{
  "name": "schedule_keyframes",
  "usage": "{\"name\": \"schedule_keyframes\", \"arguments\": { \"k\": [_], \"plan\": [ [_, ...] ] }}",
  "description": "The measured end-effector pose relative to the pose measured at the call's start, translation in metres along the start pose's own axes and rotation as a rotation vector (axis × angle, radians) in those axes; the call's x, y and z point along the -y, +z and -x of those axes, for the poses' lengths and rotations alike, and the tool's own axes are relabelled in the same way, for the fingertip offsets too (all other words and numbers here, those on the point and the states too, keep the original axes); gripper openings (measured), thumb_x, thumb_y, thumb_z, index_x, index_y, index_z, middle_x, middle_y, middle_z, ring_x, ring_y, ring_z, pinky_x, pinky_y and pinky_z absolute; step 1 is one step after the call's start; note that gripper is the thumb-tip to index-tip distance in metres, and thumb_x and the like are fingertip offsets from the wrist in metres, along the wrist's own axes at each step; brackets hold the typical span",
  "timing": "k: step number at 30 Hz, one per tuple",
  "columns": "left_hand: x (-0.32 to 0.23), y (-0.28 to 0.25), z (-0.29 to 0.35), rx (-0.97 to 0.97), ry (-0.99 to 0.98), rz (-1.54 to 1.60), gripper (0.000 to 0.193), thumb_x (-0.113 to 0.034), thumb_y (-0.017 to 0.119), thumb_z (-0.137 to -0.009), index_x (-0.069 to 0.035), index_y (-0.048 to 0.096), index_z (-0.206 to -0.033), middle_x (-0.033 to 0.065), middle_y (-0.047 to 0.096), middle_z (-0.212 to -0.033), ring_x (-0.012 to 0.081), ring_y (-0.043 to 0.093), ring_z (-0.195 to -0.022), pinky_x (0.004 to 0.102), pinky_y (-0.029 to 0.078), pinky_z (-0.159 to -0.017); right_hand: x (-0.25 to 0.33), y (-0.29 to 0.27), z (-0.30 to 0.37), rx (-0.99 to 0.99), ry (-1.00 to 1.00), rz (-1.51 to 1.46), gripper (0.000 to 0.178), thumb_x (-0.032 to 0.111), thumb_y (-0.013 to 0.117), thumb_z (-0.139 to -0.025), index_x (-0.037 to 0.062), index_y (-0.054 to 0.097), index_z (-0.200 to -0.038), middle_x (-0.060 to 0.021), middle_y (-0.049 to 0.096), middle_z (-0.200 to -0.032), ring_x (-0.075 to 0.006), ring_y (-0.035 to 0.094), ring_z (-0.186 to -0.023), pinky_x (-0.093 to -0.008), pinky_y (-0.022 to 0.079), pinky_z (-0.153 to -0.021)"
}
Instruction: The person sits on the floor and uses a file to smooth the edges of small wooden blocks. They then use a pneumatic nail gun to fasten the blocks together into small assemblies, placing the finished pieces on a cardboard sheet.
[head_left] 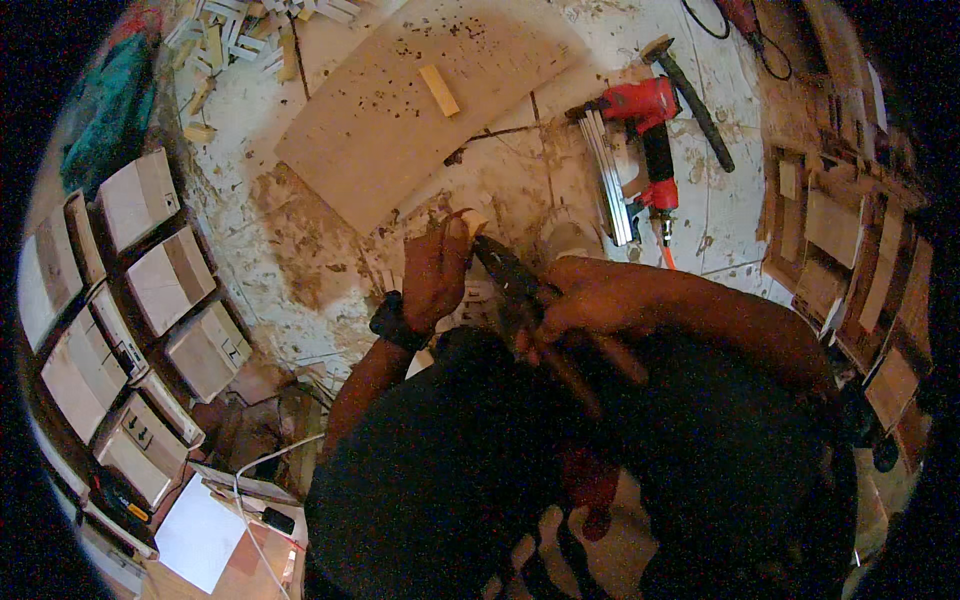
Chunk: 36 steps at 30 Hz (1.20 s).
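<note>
My left hand (435, 278), with a dark band at the wrist, is closed round a small pale piece of wood (476, 221). My right hand (572, 310) grips a dark tool that looks like pliers (503, 268), its head pointing at the wood and close to or touching it. Shadow hides the tool's handles and part of the right fingers. Just beyond both hands lies a brown board (380, 150) strewn with dark bits, with a short yellowish wood strip (438, 90) on it.
A red nail gun (645, 110) and a hammer (695, 108) lie on the dirty tiled floor to the right. Offcuts (235, 35) are heaped at the far left. Stacked cartons (140, 195) stand left, near a white sheet (200, 535). Wooden pieces (835, 230) line the right.
</note>
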<state>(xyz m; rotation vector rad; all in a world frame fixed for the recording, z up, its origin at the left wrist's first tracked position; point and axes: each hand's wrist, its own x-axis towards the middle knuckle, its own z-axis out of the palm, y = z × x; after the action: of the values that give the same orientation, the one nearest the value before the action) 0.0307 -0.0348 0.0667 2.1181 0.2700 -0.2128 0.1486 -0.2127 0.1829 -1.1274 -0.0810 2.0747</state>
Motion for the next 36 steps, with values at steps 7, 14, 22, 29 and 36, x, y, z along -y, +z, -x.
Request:
{"name": "schedule_keyframes", "arguments": {
  "k": [7, 14, 22, 29, 36],
  "plan": [
    [-0.008, -0.002, -0.007, -0.12, -0.033, 0.099, 0.045, -0.036, 0.032, -0.097, 0.0, 0.057, -0.083, 0.009, 0.048, -0.053, 0.0203, 0.045, -0.046, 0.0351, 0.033, -0.045, 0.006, -0.003, -0.004, -0.043, -0.03, 0.007, 0.026, 0.009, 0.054, -0.073, -0.0019, 0.061, -0.096, -0.0094, 0.065, -0.086, -0.0186, 0.061, -0.08, -0.0288, 0.048, -0.076],
    [-0.016, -0.001, -0.014, -0.259, -0.147, 0.303, 0.047, -0.04, 0.031, -0.098, -0.003, 0.055, -0.081, 0.0015, 0.046, -0.057, 0.0129, 0.041, -0.05, 0.0294, 0.032, -0.046, 0.013, -0.009, -0.007, -0.239, 0.125, 0.1, 0.027, 0.007, 0.054, -0.071, -0.0024, 0.059, -0.096, -0.0106, 0.064, -0.081, -0.0186, 0.06, -0.068, -0.03, 0.05, -0.059],
    [-0.003, -0.014, -0.024, -0.106, -0.145, 0.259, 0.042, -0.035, 0.033, -0.098, 0.0, 0.055, -0.087, 0.0069, 0.046, -0.057, 0.0157, 0.04, -0.051, 0.0311, 0.031, -0.046, 0.006, -0.01, -0.019, -0.199, 0.12, -0.036, 0.033, 0.004, 0.052, -0.076, -0.0023, 0.051, -0.109, -0.0118, 0.061, -0.086, -0.0211, 0.063, -0.071, -0.0323, 0.055, -0.061],
    [0.01, -0.008, -0.007, -0.055, 0.118, 0.056, 0.037, -0.028, 0.035, -0.097, 0.001, 0.058, -0.098, 0.0151, 0.051, -0.061, 0.0234, 0.047, -0.053, 0.0347, 0.034, -0.049, -0.005, -0.019, -0.004, -0.066, 0.102, 0.049, 0.034, 0.007, 0.055, -0.075, 0.0012, 0.055, -0.108, -0.0108, 0.063, -0.092, -0.0187, 0.063, -0.074, -0.0302, 0.053, -0.066],
    [-0.003, -0.006, 0.005, -0.094, -0.074, 0.157, 0.039, -0.029, 0.035, -0.097, 0.002, 0.059, -0.101, 0.0168, 0.056, -0.067, 0.0268, 0.051, -0.057, 0.0362, 0.04, -0.055, -0.03, -0.023, -0.001, 0.03, 0.007, -0.123, 0.06, 0.009, 0.064, -0.071, 0.0023, 0.042, -0.127, -0.0126, 0.059, -0.11, -0.0211, 0.058, -0.098, -0.0346, 0.046, -0.088]
  ]
}}
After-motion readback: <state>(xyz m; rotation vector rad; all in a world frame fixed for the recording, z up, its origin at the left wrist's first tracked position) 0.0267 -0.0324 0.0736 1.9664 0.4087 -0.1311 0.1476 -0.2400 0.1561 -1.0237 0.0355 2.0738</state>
